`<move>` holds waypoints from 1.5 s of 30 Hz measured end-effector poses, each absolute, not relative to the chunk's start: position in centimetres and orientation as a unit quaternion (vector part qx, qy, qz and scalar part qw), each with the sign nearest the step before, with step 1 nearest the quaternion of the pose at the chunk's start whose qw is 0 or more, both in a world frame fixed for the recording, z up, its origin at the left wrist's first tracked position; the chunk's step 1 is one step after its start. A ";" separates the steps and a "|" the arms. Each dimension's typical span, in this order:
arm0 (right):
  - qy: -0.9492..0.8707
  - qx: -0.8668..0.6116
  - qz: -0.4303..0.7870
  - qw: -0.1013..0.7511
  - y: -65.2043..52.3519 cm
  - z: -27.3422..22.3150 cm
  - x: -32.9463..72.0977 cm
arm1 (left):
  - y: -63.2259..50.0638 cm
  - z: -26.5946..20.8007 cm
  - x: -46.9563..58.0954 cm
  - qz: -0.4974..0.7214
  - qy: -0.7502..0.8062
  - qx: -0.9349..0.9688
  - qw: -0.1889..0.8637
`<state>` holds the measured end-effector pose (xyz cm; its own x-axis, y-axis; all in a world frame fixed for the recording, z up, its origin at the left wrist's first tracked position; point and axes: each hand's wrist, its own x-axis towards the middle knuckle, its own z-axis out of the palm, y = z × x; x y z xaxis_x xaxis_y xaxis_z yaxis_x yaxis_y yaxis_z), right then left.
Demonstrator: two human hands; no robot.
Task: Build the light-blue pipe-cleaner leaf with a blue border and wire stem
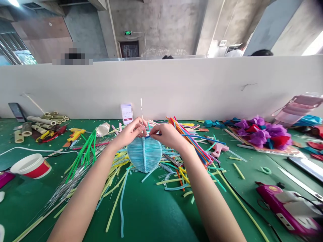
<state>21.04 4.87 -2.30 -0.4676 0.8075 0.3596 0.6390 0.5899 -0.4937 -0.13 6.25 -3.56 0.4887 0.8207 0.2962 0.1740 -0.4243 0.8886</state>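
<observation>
A light blue leaf shape (135, 151) made of pipe cleaners hangs upright just over the table, a raised rib down its middle. My left hand (132, 131) is closed at its top edge, pinching the leaf by the thin wire stem (141, 109) that sticks up there. From the right, my right hand (168, 134) meets it, thumb and forefinger pinched on a dark blue pipe cleaner (202, 137). One end of that strand lies at the leaf's top; the other trails out to the right. The fingers partly hide the join.
Loose pipe cleaners (122, 201) and green strands (87, 151) surround the leaf, with scissors (173, 160) among them. Left are a paper cup (31, 166) and yellow glue gun (75, 134); right, a pink glue gun (218, 148), purple flowers (262, 134) and a power strip (285, 210). A partition (161, 87) stands behind.
</observation>
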 end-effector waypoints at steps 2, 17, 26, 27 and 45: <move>-0.854 -0.412 0.147 0.283 5.1 -2.7 20.8 | 6.3 -3.8 -0.1 0.393 0.339 0.744 0.420; -0.863 -0.410 0.158 0.250 4.4 -2.7 19.7 | 2.9 -8.9 -1.3 0.387 0.476 0.711 0.342; -0.876 -0.400 0.100 0.249 2.3 -1.1 18.9 | 0.6 -9.9 -1.1 0.470 0.500 0.637 0.352; -0.878 -0.402 0.093 0.244 2.2 -1.0 18.8 | 0.5 -10.0 -1.1 0.475 0.496 0.633 0.359; -0.870 -0.431 0.083 0.222 1.9 -1.5 17.3 | 0.1 -10.1 -1.1 0.508 0.474 0.573 0.434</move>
